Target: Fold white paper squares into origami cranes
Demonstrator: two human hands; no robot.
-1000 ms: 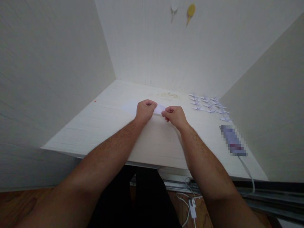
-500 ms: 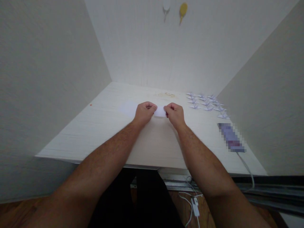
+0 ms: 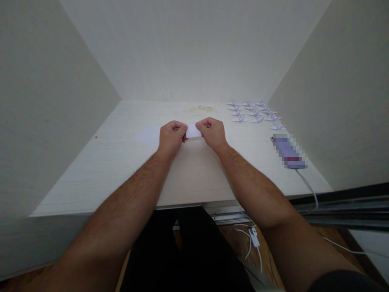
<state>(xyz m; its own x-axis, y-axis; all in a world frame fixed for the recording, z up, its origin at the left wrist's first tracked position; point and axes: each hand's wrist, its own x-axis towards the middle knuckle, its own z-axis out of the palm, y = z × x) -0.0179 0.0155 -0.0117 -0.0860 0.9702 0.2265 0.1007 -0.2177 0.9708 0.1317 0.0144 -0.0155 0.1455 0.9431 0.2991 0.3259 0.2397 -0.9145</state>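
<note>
A small white piece of paper (image 3: 193, 131) is stretched between my two hands above the middle of the table. My left hand (image 3: 172, 134) pinches its left end between thumb and curled fingers. The right end is gripped the same way by my right hand (image 3: 212, 132). Fingers cover both ends of the paper, so only its middle strip shows. To the left of my left hand lies a pale, bluish-white sheet or patch (image 3: 146, 134) on the table; I cannot tell which.
Several folded paper cranes (image 3: 257, 118) stand in rows at the back right. Closer on the right lies a phone (image 3: 288, 152) with a cable (image 3: 308, 186) running off the table (image 3: 194, 182). Walls enclose three sides. A small red dot (image 3: 96, 137) marks the left side.
The view has tilted down and shifted, so the wall hooks are out of sight. Both hands keep their pinch on the paper.
</note>
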